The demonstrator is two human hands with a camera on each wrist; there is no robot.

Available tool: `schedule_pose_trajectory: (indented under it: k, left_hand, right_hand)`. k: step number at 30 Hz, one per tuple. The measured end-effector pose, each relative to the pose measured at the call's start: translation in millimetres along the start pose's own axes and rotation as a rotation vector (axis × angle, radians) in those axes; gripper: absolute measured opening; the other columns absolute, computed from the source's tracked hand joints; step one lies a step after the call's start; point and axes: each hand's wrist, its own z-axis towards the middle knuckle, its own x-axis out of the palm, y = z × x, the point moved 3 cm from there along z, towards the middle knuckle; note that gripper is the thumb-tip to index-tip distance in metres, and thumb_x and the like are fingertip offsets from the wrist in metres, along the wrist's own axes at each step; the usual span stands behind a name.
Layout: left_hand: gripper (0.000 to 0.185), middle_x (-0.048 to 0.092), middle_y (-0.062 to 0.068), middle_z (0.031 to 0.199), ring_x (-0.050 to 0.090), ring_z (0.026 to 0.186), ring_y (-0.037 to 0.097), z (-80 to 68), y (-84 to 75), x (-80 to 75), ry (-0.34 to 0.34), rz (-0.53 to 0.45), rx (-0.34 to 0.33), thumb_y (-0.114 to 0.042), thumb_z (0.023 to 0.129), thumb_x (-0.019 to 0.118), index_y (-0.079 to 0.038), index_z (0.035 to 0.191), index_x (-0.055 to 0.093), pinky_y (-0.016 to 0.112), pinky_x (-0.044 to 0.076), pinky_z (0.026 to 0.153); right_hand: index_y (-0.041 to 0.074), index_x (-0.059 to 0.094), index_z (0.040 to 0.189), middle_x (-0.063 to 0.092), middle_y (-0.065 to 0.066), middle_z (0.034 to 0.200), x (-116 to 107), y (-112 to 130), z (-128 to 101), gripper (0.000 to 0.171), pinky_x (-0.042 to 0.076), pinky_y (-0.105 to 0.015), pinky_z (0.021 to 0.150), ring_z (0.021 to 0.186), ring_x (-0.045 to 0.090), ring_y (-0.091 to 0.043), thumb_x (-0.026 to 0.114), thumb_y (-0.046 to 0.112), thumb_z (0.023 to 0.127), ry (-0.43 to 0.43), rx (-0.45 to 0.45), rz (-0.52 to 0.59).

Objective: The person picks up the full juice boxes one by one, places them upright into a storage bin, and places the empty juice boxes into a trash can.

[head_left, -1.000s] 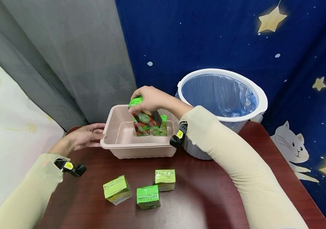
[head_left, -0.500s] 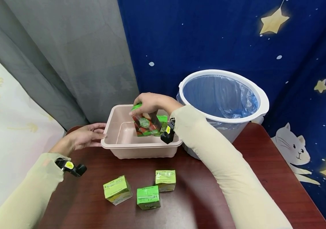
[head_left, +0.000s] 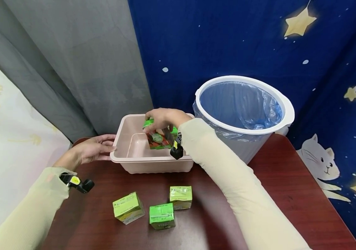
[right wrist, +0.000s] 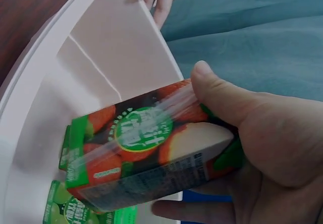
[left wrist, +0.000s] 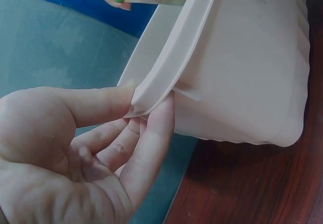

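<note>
Centre frame in the head view, our right hand (head_left: 164, 118) grips a red juice carton (head_left: 158, 138) by its top and holds it low inside the pink tub (head_left: 153, 164), thumb on one side and fingers (right wrist: 174, 210) curled round the other, as the right wrist view shows. The carton hangs tilted, its lower end close to a green carton (right wrist: 70, 211) already lying on the tub's floor; whether the two touch we cannot tell.

At centre left, our left hand (head_left: 92, 148) steadies the tub, thumb on top of its rim and fingers (left wrist: 151, 148) pressed beneath it, so that, as we judge it, the tub will not slide on the tabletop (head_left: 284, 180).

In the lower middle of the frame three green cartons (head_left: 162, 215) stand near one another on the tabletop, well apart from the tub. To the right, a white bin (head_left: 287, 104) with a blue liner stands just beside the tub.
</note>
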Motion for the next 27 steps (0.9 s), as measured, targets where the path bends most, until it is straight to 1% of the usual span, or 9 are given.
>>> schedule_pose_trajectory:
  k: [2,6,8,13,15,20,21,23,27]
  left_hand:
    - [0.079,0.052,0.012,0.133,0.066,0.108,0.019,0.0,0.1,-0.8,0.002,0.004,0.001,-0.005,0.102,0.061,0.000,0.161,0.009,0.037,0.058,0.090]
    - [0.079,0.050,0.014,0.136,0.066,0.109,0.019,0.0,0.8,-1.9,0.001,0.005,-0.004,-0.005,0.102,0.061,0.000,0.162,0.009,0.037,0.058,0.091]
    - [0.079,0.050,0.015,0.137,0.066,0.109,0.019,0.0,1.0,-2.1,0.000,0.004,-0.004,-0.005,0.102,0.061,0.000,0.162,0.009,0.037,0.058,0.091]
    - [0.080,0.047,0.018,0.141,0.066,0.108,0.018,-0.4,0.9,-0.7,0.003,0.005,-0.002,-0.008,0.102,0.063,-0.001,0.162,0.010,0.038,0.058,0.092]
    - [0.080,0.047,0.018,0.140,0.066,0.108,0.018,-0.4,0.7,-0.2,0.005,0.005,-0.002,-0.008,0.102,0.063,-0.001,0.162,0.010,0.038,0.058,0.092]
    - [0.079,0.053,0.011,0.132,0.066,0.106,0.017,-1.4,-0.6,-1.9,-0.005,-0.008,-0.003,-0.005,0.102,0.061,0.000,0.161,0.009,0.036,0.058,0.090]
    - [0.079,0.053,0.010,0.131,0.066,0.106,0.017,-1.6,-1.0,-2.4,-0.007,-0.011,-0.003,-0.004,0.102,0.061,0.000,0.161,0.009,0.036,0.059,0.090]
    - [0.079,0.053,0.011,0.132,0.066,0.107,0.017,-1.7,-1.5,-2.6,-0.005,-0.011,-0.003,-0.005,0.102,0.061,0.000,0.161,0.009,0.036,0.058,0.090]
    - [0.080,0.050,0.014,0.136,0.066,0.109,0.018,-1.5,-0.2,-2.3,0.002,-0.009,-0.010,-0.006,0.102,0.062,-0.001,0.161,0.009,0.037,0.058,0.091]
  right_hand:
    - [0.017,0.055,0.133,0.059,-0.009,0.119,4,-1,2,0.038,0.062,-0.042,0.073,0.094,0.068,-0.026,0.064,0.036,0.101,0.051,0.011,0.058]
    - [0.014,0.056,0.127,0.058,-0.012,0.117,15,-2,7,0.030,0.063,-0.043,0.073,0.094,0.066,-0.027,0.066,0.024,0.100,0.158,0.036,0.178]
    - [0.013,0.057,0.123,0.058,-0.010,0.114,20,-2,10,0.027,0.062,-0.042,0.075,0.093,0.063,-0.023,0.068,0.019,0.099,0.191,0.058,0.217]
    - [0.013,0.058,0.115,0.060,-0.007,0.102,27,-2,17,0.023,0.057,-0.036,0.078,0.082,0.058,-0.020,0.071,0.012,0.096,0.253,0.109,0.272]
    - [0.014,0.058,0.117,0.060,-0.007,0.103,29,-4,19,0.026,0.056,-0.034,0.075,0.081,0.058,-0.020,0.072,0.011,0.095,0.264,0.122,0.292]
    - [0.020,0.055,0.129,0.061,-0.010,0.110,30,-12,22,0.043,0.054,-0.028,0.065,0.076,0.059,-0.019,0.073,0.007,0.093,0.288,0.200,0.446]
    - [0.018,0.054,0.133,0.061,-0.011,0.110,31,-13,23,0.045,0.052,-0.027,0.064,0.074,0.058,-0.019,0.072,0.005,0.093,0.305,0.197,0.464]
    - [0.019,0.051,0.134,0.060,-0.010,0.109,32,-16,25,0.048,0.050,-0.025,0.064,0.076,0.057,-0.020,0.073,0.006,0.093,0.327,0.199,0.445]
    - [0.014,0.049,0.136,0.054,-0.006,0.112,36,-20,33,0.048,0.050,-0.024,0.075,0.096,0.056,-0.020,0.073,0.010,0.094,0.359,0.106,0.330]
